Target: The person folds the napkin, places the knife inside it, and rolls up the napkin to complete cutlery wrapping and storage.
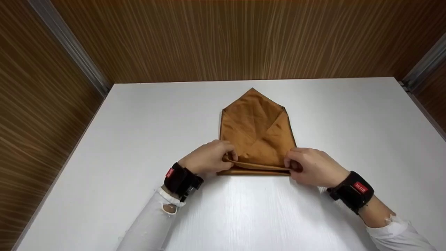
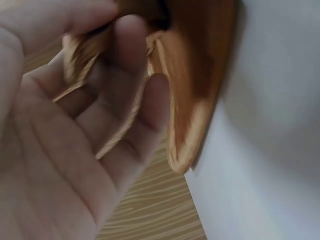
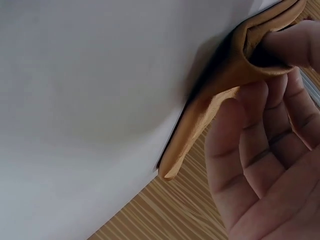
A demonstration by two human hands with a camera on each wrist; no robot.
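Observation:
A tan-brown cloth [image 1: 256, 129] lies folded on the white table [image 1: 139, 132], its far end coming to a point and its two side flaps crossed over the middle. My left hand [image 1: 212, 157] pinches the cloth's near left corner. My right hand [image 1: 306, 165] pinches the near right corner. Between them the near edge is lifted into a low roll. The left wrist view has the cloth [image 2: 192, 85] held between thumb and fingers [image 2: 130, 55]. In the right wrist view the folded edge [image 3: 225, 85] wraps over a finger [image 3: 290, 45].
Wood-grain walls [image 1: 244, 38] close in the table at the back and on both sides, with metal strips [image 1: 69, 45] in the corners. Black wrist straps [image 1: 181, 179] with red tags sit on both arms over white sleeves.

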